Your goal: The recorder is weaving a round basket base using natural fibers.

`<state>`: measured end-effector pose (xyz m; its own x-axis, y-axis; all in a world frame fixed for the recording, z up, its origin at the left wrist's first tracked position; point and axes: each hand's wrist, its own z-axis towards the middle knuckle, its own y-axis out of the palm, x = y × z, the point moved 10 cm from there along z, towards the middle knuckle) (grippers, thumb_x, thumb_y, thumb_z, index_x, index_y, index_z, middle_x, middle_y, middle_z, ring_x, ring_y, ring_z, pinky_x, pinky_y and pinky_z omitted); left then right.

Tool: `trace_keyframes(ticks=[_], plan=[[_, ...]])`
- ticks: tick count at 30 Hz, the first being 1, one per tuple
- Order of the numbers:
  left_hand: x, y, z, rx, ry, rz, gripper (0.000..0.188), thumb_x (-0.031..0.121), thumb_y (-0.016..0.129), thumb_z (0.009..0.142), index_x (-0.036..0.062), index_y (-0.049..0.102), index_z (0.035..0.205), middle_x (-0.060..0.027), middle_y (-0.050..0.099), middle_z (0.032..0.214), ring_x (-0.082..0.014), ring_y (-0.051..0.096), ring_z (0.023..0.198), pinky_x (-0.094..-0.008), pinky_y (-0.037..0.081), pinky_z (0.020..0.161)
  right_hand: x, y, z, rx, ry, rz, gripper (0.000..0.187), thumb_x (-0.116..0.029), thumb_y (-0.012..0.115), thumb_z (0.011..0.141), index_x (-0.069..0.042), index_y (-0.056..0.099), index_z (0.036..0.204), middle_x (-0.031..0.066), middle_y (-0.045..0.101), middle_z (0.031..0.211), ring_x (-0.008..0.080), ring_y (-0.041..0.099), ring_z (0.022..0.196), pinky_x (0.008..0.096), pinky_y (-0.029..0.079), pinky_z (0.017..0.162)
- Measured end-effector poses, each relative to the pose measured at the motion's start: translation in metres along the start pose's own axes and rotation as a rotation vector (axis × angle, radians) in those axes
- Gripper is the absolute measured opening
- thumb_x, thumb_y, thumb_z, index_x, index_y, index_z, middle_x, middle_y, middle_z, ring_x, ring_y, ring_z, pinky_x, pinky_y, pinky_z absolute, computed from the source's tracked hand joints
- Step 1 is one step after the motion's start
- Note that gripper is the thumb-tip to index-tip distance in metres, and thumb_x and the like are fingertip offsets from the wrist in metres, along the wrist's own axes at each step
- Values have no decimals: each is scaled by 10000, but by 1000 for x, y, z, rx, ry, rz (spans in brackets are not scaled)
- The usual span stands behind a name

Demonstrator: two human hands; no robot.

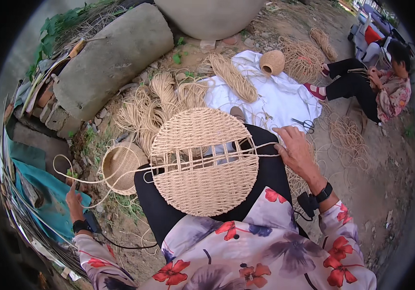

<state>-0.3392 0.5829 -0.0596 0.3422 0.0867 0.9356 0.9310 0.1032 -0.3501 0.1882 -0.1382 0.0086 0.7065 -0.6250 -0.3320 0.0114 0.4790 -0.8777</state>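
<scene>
A round woven disc (204, 162) of pale straw rope lies flat across the person's lap, probably so both hands stay free to work the strand. Across its middle runs an unwoven band where the upright ribs show bare. One rope strand (120, 176) passes through that band from 3 o'clock to 9 o'clock and loops on past the disc's left edge.

The right hand (297, 152) rests at the disc's 3 o'clock edge, its fingers (282, 140) closed narrowly on the strand's end, touching the rim; this seems to keep the row taut. The left hand (74, 200) is well apart at about 8 o'clock, its fingers pinched on the far loop of the same strand, held out to take up slack.

Just beside the disc at 9 o'clock sits a small woven basket (122, 166). At 11 to 12 o'clock lie rope bundles (156, 104) and a white cloth (277, 92) with scissors (305, 124). At 2 o'clock another person (376, 84) sits on the ground.
</scene>
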Motion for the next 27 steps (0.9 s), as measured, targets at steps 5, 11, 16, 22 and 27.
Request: trace_keyframes(ticks=[5, 11, 16, 22, 27], plan=[[-68, 87, -61, -457, 1, 389, 456, 423, 742, 844, 36, 713, 1083, -82, 679, 871, -168, 608, 796, -322, 482, 737, -71, 39, 0, -33, -454, -44, 119, -162, 664, 862, -72, 639, 937, 86, 599, 967, 281, 546, 967, 430, 390, 899], [79, 204, -258, -602, 477, 290, 404, 392, 698, 896, 28, 704, 1069, -17, 646, 840, -121, 575, 782, -301, 472, 726, 62, 16, -21, -123, 41, -206, 100, -154, 653, 872, -57, 651, 894, 76, 618, 969, 300, 547, 975, 441, 399, 908], [113, 217, -295, -597, 538, 350, 392, 392, 668, 927, 26, 693, 1063, -4, 628, 833, -108, 553, 757, -282, 464, 723, 8, 13, -4, -14, -39, -21, 279, -147, 686, 848, -53, 627, 1104, 110, 602, 1146, 310, 543, 1078, 438, 391, 942], [92, 254, -350, -942, 262, -83, 320, 298, 677, 944, 42, 660, 1136, 19, 614, 905, -81, 543, 820, -244, 463, 774, -56, 33, -6, -92, -371, 21, 154, -151, 680, 851, -56, 616, 955, 100, 604, 1077, 300, 541, 1031, 443, 387, 916], [104, 246, -362, -861, 373, -63, 341, 250, 693, 928, 57, 626, 1199, 13, 589, 905, -87, 539, 813, -242, 466, 754, 103, 10, -47, -80, 83, -316, 125, -166, 629, 894, -55, 634, 951, 99, 602, 1028, 319, 541, 979, 448, 399, 857]])
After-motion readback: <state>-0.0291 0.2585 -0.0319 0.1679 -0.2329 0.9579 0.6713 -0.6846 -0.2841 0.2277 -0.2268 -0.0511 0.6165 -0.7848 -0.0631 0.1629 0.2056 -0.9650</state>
